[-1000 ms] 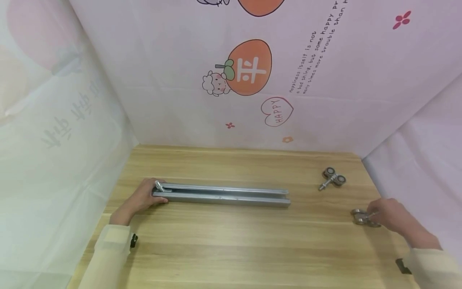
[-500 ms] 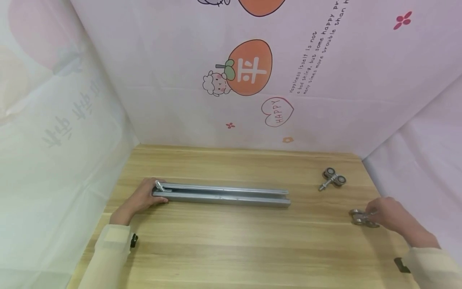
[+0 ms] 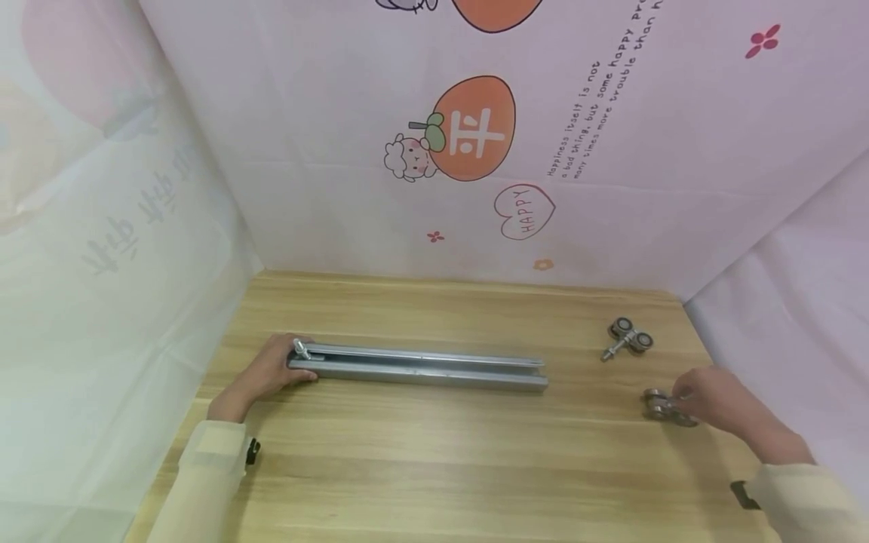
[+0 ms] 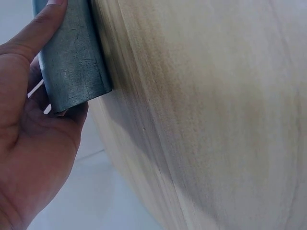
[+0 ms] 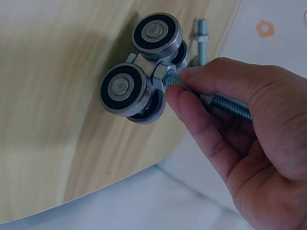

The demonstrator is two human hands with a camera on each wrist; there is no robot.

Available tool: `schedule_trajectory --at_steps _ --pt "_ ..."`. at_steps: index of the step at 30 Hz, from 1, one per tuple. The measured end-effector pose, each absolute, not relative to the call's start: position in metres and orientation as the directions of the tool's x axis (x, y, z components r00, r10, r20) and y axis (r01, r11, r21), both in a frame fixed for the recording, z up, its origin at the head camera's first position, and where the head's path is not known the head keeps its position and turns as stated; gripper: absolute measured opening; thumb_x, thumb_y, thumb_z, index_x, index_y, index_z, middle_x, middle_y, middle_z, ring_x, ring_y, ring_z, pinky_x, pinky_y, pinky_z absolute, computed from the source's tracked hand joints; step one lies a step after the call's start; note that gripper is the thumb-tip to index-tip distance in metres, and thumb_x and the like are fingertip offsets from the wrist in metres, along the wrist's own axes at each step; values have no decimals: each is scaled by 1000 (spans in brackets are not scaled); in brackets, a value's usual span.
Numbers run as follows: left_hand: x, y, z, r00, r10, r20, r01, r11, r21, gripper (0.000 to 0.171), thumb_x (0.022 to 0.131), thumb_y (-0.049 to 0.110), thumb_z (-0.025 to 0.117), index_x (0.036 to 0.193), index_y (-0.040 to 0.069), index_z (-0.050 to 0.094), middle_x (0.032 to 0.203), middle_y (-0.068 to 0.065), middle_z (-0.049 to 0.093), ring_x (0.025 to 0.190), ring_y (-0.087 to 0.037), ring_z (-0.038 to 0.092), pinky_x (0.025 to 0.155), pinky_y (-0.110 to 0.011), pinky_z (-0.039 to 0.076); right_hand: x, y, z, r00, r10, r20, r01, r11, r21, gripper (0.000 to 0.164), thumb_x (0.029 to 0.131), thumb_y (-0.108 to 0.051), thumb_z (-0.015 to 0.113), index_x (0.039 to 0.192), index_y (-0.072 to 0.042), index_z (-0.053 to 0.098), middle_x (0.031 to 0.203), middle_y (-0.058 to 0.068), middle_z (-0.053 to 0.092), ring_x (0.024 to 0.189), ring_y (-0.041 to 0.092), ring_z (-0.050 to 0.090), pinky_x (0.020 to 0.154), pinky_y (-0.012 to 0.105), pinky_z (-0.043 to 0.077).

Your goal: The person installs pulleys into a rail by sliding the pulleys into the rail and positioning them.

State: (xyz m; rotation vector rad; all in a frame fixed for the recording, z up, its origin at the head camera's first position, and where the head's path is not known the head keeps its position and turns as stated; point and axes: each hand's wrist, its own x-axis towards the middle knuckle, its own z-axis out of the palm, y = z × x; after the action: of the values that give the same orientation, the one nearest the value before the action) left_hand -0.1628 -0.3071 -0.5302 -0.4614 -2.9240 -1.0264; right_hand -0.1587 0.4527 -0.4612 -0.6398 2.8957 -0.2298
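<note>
Trolley (image 5: 145, 63): round metal wheels (image 5: 122, 87), threaded bolt (image 5: 234, 108).

1. Head view bright and evenly lit, the left sheet (image 3: 102, 339) washed pale
2. A soft shadow falls on the desk (image 3: 441, 467) beside the right sleeve (image 3: 808, 490); the rail (image 3: 421, 369) carries thin highlights
3. In that view the roller (image 3: 658, 406) looks slightly blurred
4. Left wrist view: rail dim, dark shadow across the desk
5. Right wrist view: roller fairly sharp, right fingers (image 5: 204, 117) shaded, far bolt (image 5: 202, 50) softer

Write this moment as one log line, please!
left hand: grips metal rail at end | right hand: pinches roller by bolt | another roller: on table
</note>
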Motion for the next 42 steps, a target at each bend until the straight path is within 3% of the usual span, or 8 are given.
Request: schedule_trajectory --at_steps 9,15,22,33,42 --pt "-163 -308 -531 -958 272 97 273 747 607 61 66 33 86 116 2 66 108 -15 70 103 -34 57 97 -57 41 -166 414 -441 -863 -488 -129 -465 869 -169 5 75 -15 77 75 -17 73 70 -12 68 62 6 58 60 37 55" --pt "-162 -308 -531 -958 268 101 273 751 602 62 66 30 86 118 2 65 111 -17 68 107 -37 55 100 -58 38 -168 390 -435 -842 -529 -107 -514 846 -144 10 76 -15 76 72 -23 72 64 -20 60 55 -3 48 53 26 48" --pt "-163 -308 -532 -961 261 88 260 753 605 65 67 31 85 121 1 63 115 -19 67 111 -39 53 103 -59 36 -176 367 -437 -803 -592 -65 -575 799 -175 8 74 -10 78 76 -16 73 69 -14 65 59 -3 52 55 26 51" --pt "-162 -306 -529 -966 248 73 238 747 621 63 68 31 85 120 2 64 115 -18 66 113 -39 51 103 -58 36 -189 339 -446 -775 -627 -76 -607 773 -187 12 74 -7 78 72 -17 71 68 -15 62 59 -3 50 56 24 51" --pt "-161 -308 -531 -964 250 87 250 748 615 66 68 35 85 120 1 63 115 -20 66 113 -40 51 102 -59 36 -197 318 -453 -757 -648 -82 -623 754 -209 28 75 -6 77 59 -20 59 56 -17 49 51 0 39 48 21 42"
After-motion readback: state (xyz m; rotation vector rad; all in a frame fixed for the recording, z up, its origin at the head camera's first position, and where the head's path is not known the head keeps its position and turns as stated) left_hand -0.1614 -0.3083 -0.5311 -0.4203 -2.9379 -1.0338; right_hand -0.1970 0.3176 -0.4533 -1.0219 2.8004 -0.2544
